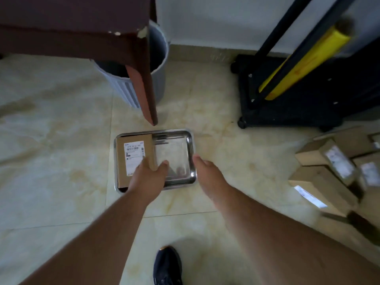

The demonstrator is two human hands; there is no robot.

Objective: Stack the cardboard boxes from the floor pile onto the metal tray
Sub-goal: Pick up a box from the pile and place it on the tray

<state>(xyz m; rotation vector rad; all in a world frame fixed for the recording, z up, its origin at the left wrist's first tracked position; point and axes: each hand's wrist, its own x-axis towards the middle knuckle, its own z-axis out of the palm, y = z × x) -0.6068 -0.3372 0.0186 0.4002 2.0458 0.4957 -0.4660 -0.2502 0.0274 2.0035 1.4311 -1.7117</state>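
Head view: left hand [147, 175] on cardboard box [134, 159], thumb round its right edge, fingers over the near top face — a grip, though fingertips partly hidden behind the knuckles. Box lies flat in left half of metal tray [190, 159], label up, long axis running away from the body, parallel to the tray's short sides. Right half of tray bare. Right hand [205, 171] empty, fingers loosely together and pointing forward, just beside the tray's right rim, apart from it as far as can be told. Floor pile [333, 169] well off to the right, blurred, several labelled boxes lying at mixed angles. Right hand clearly nearer the pile, left one occupied. Likely next: reach rightward with right hand, fetch a box, lay it parallel beside the first. Risk: nudging the tray while letting go.
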